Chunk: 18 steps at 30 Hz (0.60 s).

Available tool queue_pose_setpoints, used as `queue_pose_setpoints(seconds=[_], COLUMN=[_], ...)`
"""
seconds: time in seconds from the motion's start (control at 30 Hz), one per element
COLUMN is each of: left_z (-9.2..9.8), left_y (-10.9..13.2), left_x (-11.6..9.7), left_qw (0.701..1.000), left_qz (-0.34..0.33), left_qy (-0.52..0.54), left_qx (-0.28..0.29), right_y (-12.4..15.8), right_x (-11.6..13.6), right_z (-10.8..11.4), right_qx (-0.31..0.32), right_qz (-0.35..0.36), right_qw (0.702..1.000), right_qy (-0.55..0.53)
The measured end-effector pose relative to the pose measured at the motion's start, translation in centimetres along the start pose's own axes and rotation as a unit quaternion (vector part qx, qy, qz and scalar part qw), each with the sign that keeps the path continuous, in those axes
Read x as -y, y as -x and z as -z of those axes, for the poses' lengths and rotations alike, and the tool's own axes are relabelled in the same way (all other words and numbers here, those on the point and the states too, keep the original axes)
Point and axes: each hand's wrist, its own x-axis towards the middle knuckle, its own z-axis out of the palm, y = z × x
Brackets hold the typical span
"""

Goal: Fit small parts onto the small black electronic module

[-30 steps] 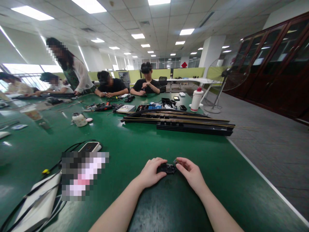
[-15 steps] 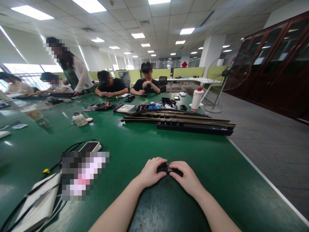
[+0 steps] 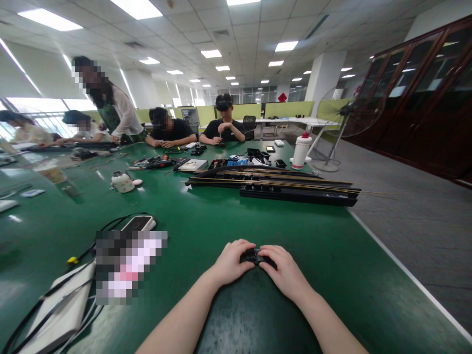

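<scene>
A small black part [image 3: 252,255] lies on the green table [image 3: 206,216] near the front edge, on the rim of a dark mat [image 3: 254,314]. My left hand [image 3: 230,261] curls its fingers round the part's left end. My right hand [image 3: 282,270] has its fingers closed over the right end, and the two hands nearly touch. Most of the part is hidden under the fingers.
Long black rails [image 3: 283,187] with thin rods lie across the table's middle. A white device [image 3: 139,223] with black cables sits at the left, a white bottle [image 3: 301,151] at the far right. Several people work at the far end. The table's right edge [image 3: 398,273] drops to the floor.
My right hand moved left from pinching a tiny piece beside the part and closed over the part's right end. The left hand stayed put.
</scene>
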Motion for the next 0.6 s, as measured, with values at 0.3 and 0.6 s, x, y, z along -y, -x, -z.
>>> queue_pose_setpoints(seconds=[0.3,0.6], left_z=[0.2,-0.11], left_y=[-0.04,0.09], left_x=[-0.27,0.18], left_qw=[1.0,1.0], left_qz=[0.002,0.007], left_qy=[-0.003,-0.009], left_qx=[0.0,-0.009], right_y=[-0.1,-0.22], right_x=[0.18,-0.67], right_z=[-0.09,0.02], right_qx=[0.025,0.019], right_qz=[-0.021,-0.092], right_qw=[0.999,0.994], right_qy=[0.017,-0.056])
